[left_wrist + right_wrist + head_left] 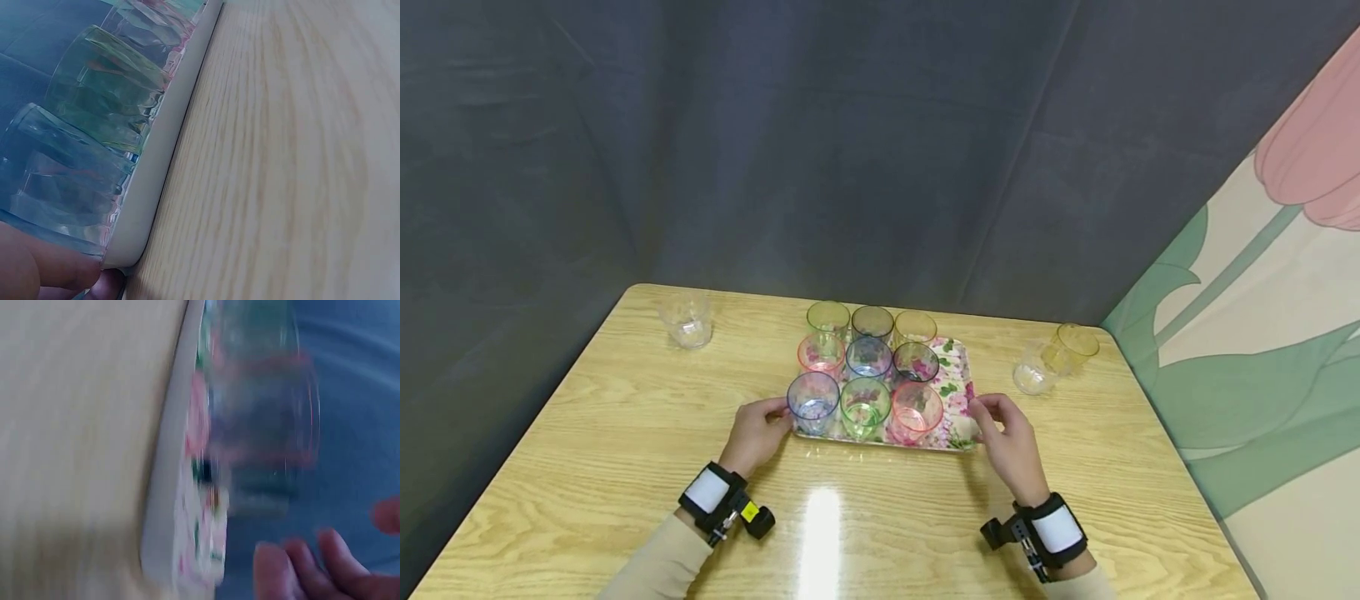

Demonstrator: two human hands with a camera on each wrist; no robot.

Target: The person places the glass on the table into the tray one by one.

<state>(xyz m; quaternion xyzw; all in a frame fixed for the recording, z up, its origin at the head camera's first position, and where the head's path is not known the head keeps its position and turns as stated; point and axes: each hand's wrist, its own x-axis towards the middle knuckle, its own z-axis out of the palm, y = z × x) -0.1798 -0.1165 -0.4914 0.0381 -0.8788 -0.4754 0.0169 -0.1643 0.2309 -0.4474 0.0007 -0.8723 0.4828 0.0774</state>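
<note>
A flowered tray (957, 375) with a pale rim bears several see-through coloured glasses in three rows. Its front row holds a blue glass (813, 404), a green glass (865, 410) and a pink glass (917, 414). At the tray's front left corner, my left hand (756, 433) pinches the rim; the left wrist view has one finger (69, 265) above the corner and another below. My right hand (1011, 442) is by the tray's right edge. In the blurred right wrist view its fingers (337, 556) are spread and apart from the tray, holding nothing.
A clear glass (688, 321) stands at the table's far left. Toward the right back are another clear glass (1033, 375) and a yellow glass (1071, 348). A dark curtain (820, 150) hangs behind the wooden table (895, 525), and a tulip-patterned cloth (1285, 358) is on the right.
</note>
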